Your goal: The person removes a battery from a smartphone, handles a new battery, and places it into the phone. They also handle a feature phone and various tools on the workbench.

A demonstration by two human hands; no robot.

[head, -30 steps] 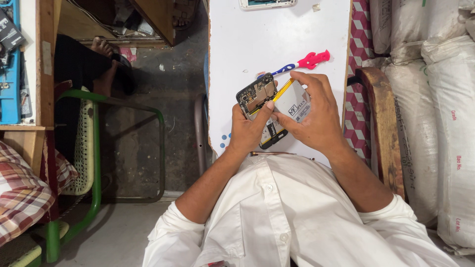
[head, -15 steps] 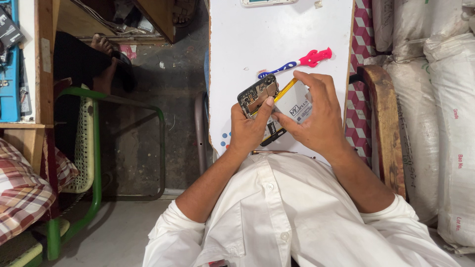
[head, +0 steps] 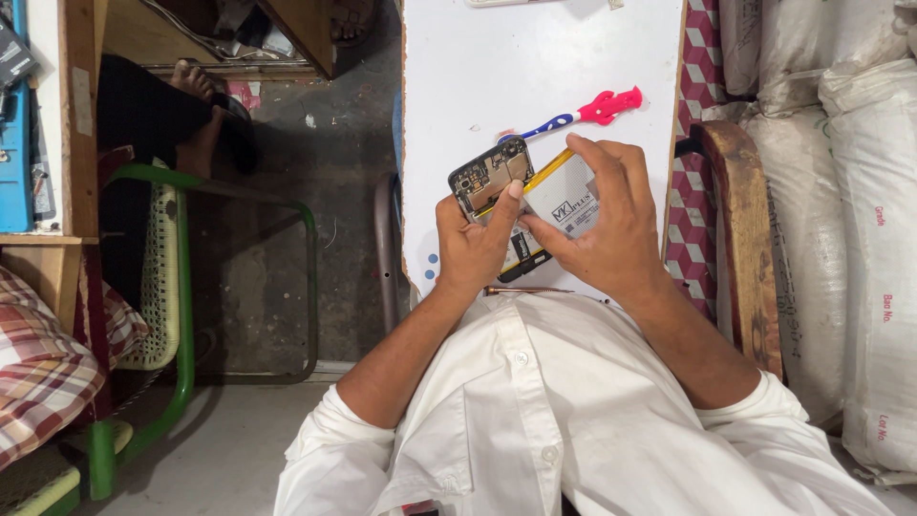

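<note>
Just above the person's white shirt, over the near edge of the white table (head: 458,86), the left hand (head: 473,253) and right hand (head: 607,229) both clasp an opened phone (head: 516,205), battery showing, its long axis slanting up-left, while a red-handled screwdriver (head: 578,115) lies beyond.

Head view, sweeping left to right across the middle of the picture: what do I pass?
Checked cushion → green chair frame → left hand → opened phone → right hand → wooden chair arm → white sacks.
</note>
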